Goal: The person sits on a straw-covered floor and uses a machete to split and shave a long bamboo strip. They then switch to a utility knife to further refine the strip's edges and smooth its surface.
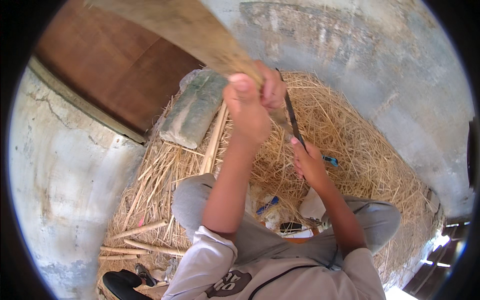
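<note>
Seated on a straw heap [350,130], the person steadies a dark blade [292,120] with the right hand [310,165] closed on its near end. Farther off, the left hand [247,105] clamps a fibre bundle [200,35], holding it taut against the blade's edge.

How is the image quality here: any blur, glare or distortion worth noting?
Head view: the bamboo strip is blurred near the lens; the left hand and straw are sharp; overexposed glare at lower right; fisheye bends the wall, black vignette around the rim.
</note>
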Demonstrator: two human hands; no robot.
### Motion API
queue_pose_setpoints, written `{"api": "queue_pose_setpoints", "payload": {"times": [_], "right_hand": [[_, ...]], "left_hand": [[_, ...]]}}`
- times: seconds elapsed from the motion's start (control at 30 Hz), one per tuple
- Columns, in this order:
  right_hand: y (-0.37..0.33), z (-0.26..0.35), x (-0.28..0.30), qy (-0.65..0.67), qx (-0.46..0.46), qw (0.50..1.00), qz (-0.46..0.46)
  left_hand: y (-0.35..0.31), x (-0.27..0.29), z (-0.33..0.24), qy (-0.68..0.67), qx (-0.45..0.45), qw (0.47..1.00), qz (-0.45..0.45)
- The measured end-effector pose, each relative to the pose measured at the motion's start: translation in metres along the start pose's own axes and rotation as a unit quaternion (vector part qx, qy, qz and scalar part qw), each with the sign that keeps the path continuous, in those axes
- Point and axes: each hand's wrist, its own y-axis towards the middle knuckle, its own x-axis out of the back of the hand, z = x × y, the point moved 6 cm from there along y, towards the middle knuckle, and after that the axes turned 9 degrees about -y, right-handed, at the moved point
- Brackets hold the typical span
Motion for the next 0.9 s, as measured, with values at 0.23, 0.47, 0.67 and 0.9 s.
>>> {"api": "queue_pose_setpoints", "payload": {"times": [0.23, 0.47, 0.67, 0.9], "right_hand": [[-0.012, 0.005, 0.001, 0.019, 0.011, 1.0, -0.021], [-0.032, 0.058, 0.04, -0.009, 0.346, 0.919, -0.187], [0.006, -0.063, 0.002, 0.106, 0.072, 0.982, -0.136], [-0.008, 0.028, 0.047, 0.069, 0.066, 0.988, -0.124]], "left_hand": [[0.001, -0.021, 0.004, 0.02, -0.02, 1.0, 0.014], [-0.001, -0.014, 0.001, 0.01, -0.016, 1.0, 0.002], [0.001, -0.016, 0.005, -0.005, -0.006, 1.0, 0.014], [-0.002, 0.021, 0.001, -0.024, 0.003, 0.999, -0.04]]}}
